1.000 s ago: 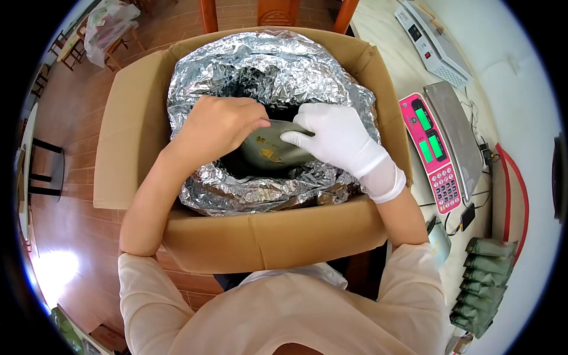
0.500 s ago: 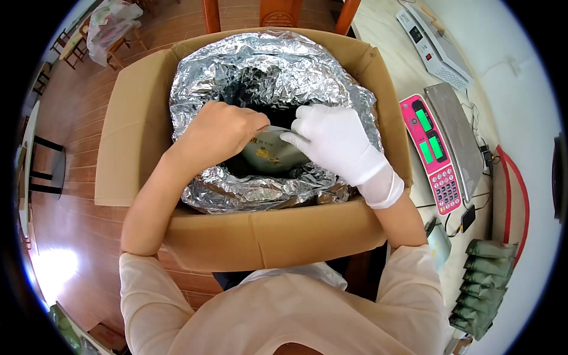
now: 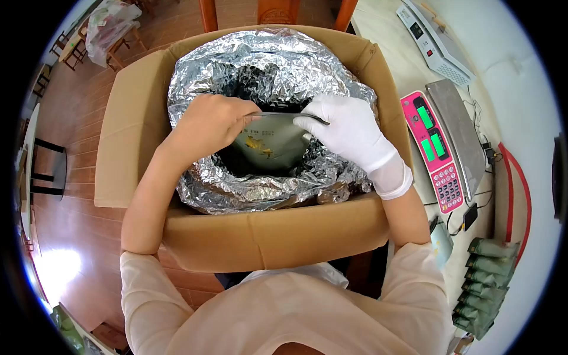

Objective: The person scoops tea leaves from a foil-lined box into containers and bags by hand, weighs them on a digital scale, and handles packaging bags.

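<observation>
A grey-green pouch [image 3: 269,145] with a gold print hangs over the opening of a foil liner [image 3: 236,198], its top edge stretched between my two hands. My bare left hand [image 3: 214,127] pinches the left end of that edge. At the right end, my right hand [image 3: 343,127], in a white glove, has its fingers closed on the pouch. The crumpled silver liner sits inside a cardboard box [image 3: 260,239] with its flaps spread. Dark material shows deep in the liner, too shadowed to name.
Right of the box lies a pink scale [image 3: 435,151] with lit green displays and a steel platform. Behind it is a white machine [image 3: 435,47]. Several filled green pouches [image 3: 488,284] line the table's right side. A wooden chair [image 3: 278,10] stands beyond the box.
My hands have moved apart, pulling the pouch's top edge wider and straighter. More of the pouch's printed front is visible now.
</observation>
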`<state>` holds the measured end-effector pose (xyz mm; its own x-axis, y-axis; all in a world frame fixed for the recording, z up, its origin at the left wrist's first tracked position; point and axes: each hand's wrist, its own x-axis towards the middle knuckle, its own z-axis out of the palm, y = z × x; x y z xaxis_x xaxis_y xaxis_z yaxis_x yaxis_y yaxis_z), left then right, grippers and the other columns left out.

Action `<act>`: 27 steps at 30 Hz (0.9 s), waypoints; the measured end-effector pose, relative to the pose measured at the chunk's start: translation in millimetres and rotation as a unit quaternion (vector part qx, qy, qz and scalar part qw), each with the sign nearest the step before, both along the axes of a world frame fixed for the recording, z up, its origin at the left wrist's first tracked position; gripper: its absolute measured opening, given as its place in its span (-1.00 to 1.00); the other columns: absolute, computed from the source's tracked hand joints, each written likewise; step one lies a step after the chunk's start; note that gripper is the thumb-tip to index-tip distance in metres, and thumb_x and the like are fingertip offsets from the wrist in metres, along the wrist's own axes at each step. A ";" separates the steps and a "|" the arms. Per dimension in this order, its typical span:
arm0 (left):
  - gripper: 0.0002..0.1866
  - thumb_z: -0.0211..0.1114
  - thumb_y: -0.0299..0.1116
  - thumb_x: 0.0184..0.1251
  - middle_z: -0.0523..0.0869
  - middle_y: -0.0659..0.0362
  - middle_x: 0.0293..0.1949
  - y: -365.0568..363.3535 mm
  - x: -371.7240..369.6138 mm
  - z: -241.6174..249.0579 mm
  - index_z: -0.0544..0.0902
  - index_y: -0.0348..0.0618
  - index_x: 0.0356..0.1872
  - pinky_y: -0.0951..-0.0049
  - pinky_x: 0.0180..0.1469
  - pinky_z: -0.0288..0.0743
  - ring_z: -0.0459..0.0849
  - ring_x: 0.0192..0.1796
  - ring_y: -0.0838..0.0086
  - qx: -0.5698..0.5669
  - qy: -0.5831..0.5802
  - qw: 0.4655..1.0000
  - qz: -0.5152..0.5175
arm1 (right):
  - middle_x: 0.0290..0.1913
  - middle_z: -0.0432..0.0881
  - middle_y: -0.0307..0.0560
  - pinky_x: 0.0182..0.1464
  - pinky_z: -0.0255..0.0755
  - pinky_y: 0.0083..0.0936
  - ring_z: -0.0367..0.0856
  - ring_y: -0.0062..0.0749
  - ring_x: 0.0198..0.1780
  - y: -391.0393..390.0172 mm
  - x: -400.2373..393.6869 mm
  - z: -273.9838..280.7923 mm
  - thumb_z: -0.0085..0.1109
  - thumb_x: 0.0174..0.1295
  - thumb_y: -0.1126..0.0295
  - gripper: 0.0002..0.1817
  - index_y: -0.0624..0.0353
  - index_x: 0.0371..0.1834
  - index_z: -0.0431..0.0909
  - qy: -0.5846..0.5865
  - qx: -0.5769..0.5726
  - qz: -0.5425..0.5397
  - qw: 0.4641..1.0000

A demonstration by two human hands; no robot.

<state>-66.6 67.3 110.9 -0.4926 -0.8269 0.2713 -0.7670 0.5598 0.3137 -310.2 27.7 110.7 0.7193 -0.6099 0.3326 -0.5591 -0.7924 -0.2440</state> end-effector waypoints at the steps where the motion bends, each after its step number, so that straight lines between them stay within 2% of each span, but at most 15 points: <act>1: -0.86 0.22 -0.37 0.21 0.69 0.07 -0.40 0.4 -2.3 -1.1 0.67 -0.12 -0.26 0.30 -0.34 0.52 0.66 -0.37 0.19 0.003 -0.001 1.000 -0.003 | -0.43 0.57 -0.21 -0.41 0.47 -0.36 0.59 -0.21 -0.44 1.3 0.0 0.4 0.15 0.13 0.12 -0.75 0.03 -0.52 0.57 -0.003 -0.001 -0.003 1.000; 3: -0.86 0.24 -0.43 0.16 0.69 0.07 -0.39 1.7 -6.7 -3.1 0.67 -0.12 -0.26 0.33 -0.32 0.53 0.67 -0.36 0.20 0.014 0.049 0.998 -0.026 | -0.52 0.52 -0.19 -0.46 0.43 -0.42 0.58 -0.28 -0.45 11.8 10.9 0.3 0.20 0.11 0.18 -0.79 0.05 -0.54 0.58 -0.003 -0.033 -0.001 0.999; 6: -0.83 0.25 -0.51 0.09 0.70 0.08 -0.38 6.3 -15.5 -2.0 0.66 -0.14 -0.26 0.37 -0.31 0.54 0.68 -0.36 0.20 0.001 0.078 0.995 -0.062 | -0.61 0.46 -0.20 -0.56 0.40 -0.40 0.54 -0.30 -0.58 15.8 20.2 -5.3 0.14 0.10 0.21 -0.78 0.00 -0.63 0.46 -0.007 -0.129 0.032 0.991; 9: -0.79 0.25 -0.59 0.03 0.71 0.07 -0.37 2.4 -6.6 7.1 0.66 -0.17 -0.26 0.38 -0.29 0.56 0.69 -0.36 0.21 -0.026 0.057 0.997 -0.049 | -0.62 0.46 -0.21 -0.58 0.38 -0.44 0.54 -0.32 -0.58 16.2 19.0 7.8 0.16 0.11 0.21 -0.79 -0.01 -0.61 0.48 0.008 -0.143 0.004 0.990; 11: -0.79 0.23 -0.61 0.06 0.71 0.05 -0.35 -1.4 9.0 11.3 0.65 -0.20 -0.25 0.38 -0.27 0.56 0.69 -0.34 0.21 -0.037 0.054 0.998 -0.024 | -0.62 0.46 -0.21 -0.59 0.37 -0.47 0.54 -0.33 -0.58 12.3 13.9 11.9 0.18 0.12 0.16 -0.76 -0.01 -0.62 0.49 -0.016 -0.142 0.000 0.990; 13: -0.80 0.23 -0.61 0.09 0.71 0.03 -0.34 -2.2 20.7 17.9 0.66 -0.20 -0.24 0.40 -0.25 0.56 0.71 -0.31 0.24 -0.072 0.072 0.995 0.019 | -0.61 0.47 -0.22 -0.58 0.36 -0.48 0.53 -0.33 -0.59 10.7 8.1 12.7 0.19 0.13 0.11 -0.73 0.00 -0.60 0.52 -0.120 -0.116 -0.051 0.985; 15: -0.83 0.22 -0.59 0.15 0.71 0.02 -0.32 -4.5 28.2 19.1 0.65 -0.23 -0.22 0.42 -0.21 0.55 0.71 -0.30 0.24 -0.067 0.083 0.994 0.036 | -0.60 0.49 -0.20 -0.55 0.37 -0.51 0.50 -0.32 -0.59 9.0 3.2 20.2 0.26 0.10 0.16 -0.77 0.04 -0.55 0.56 -0.128 -0.133 -0.035 0.982; 17: -0.86 0.21 -0.57 0.20 0.72 0.02 -0.30 -10.0 36.0 15.5 0.65 -0.26 -0.23 0.44 -0.19 0.54 0.70 -0.31 0.24 -0.149 0.115 0.981 0.036 | -0.59 0.48 -0.18 -0.52 0.38 -0.49 0.49 -0.31 -0.58 8.6 0.0 22.3 0.33 0.05 0.25 -0.81 0.09 -0.53 0.56 -0.211 -0.130 -0.077 0.966; 19: -0.87 0.17 -0.55 0.27 0.73 0.07 -0.27 -11.5 45.7 11.0 0.63 -0.29 -0.21 0.48 -0.20 0.53 0.70 -0.34 0.33 -0.165 0.111 0.979 0.045 | -0.57 0.51 -0.12 -0.48 0.38 -0.49 0.49 -0.29 -0.57 12.2 -1.4 28.7 0.35 0.05 0.31 -0.81 0.16 -0.51 0.57 -0.221 -0.145 -0.079 0.961; 21: -0.86 0.13 -0.49 0.34 0.72 0.13 -0.27 -15.8 46.6 7.0 0.61 -0.31 -0.20 0.52 -0.24 0.52 0.70 -0.34 0.47 -0.108 0.267 0.956 0.064 | -0.55 0.54 -0.08 -0.46 0.37 -0.52 0.49 -0.29 -0.56 18.7 -7.8 38.9 0.33 0.10 0.32 -0.80 0.22 -0.46 0.58 -0.273 -0.121 -0.123 0.946; 22: -0.82 0.06 -0.43 0.41 0.69 0.18 -0.29 -23.8 54.8 -2.5 0.59 -0.32 -0.19 0.55 -0.28 0.51 0.66 -0.37 0.56 -0.105 0.311 0.939 0.102 | -0.54 0.55 -0.02 -0.43 0.37 -0.53 0.48 -0.28 -0.56 16.5 -20.3 40.5 0.31 0.13 0.31 -0.78 0.27 -0.40 0.59 -0.256 -0.148 -0.191 0.936; 23: -0.82 0.06 -0.43 0.41 0.69 0.18 -0.29 -24.6 58.8 -4.8 0.59 -0.32 -0.19 0.55 -0.28 0.51 0.66 -0.37 0.56 -0.110 0.317 0.938 0.083 | -0.56 0.56 -0.04 -0.42 0.38 -0.51 0.48 -0.35 -0.56 14.7 -32.9 44.7 0.30 0.15 0.31 -0.77 0.30 -0.36 0.61 -0.316 -0.145 -0.212 0.913; 25: -0.81 0.06 -0.36 0.37 0.71 0.19 -0.37 -26.6 53.8 -6.2 0.61 -0.18 -0.19 0.48 -0.35 0.49 0.64 -0.49 0.45 -0.093 0.293 0.933 0.185 | -0.58 0.56 -0.15 -0.45 0.37 -0.53 0.46 -0.49 -0.58 24.3 -60.0 63.1 0.26 0.19 0.33 -0.79 0.30 -0.32 0.61 -0.433 -0.125 -0.245 0.858; 26: -0.80 0.06 -0.34 0.38 0.70 0.19 -0.38 -24.5 45.5 -5.6 0.62 -0.19 -0.20 0.49 -0.36 0.48 0.63 -0.50 0.46 -0.084 0.257 0.946 0.178 | -0.57 0.56 -0.27 -0.52 0.30 -0.62 0.39 -0.68 -0.59 27.4 -78.5 77.6 0.19 0.25 0.33 -0.79 0.28 -0.26 0.63 -0.397 -0.230 -0.243 0.855; 27: -0.78 0.05 -0.32 0.39 0.70 0.18 -0.39 -19.5 35.7 -6.0 0.62 -0.20 -0.20 0.50 -0.37 0.48 0.62 -0.51 0.47 -0.077 0.220 0.958 0.165 | -0.57 0.56 -0.27 -0.52 0.30 -0.62 0.39 -0.68 -0.59 43.6 -95.9 93.2 0.19 0.25 0.33 -0.79 0.28 -0.26 0.63 -0.384 -0.257 -0.268 0.845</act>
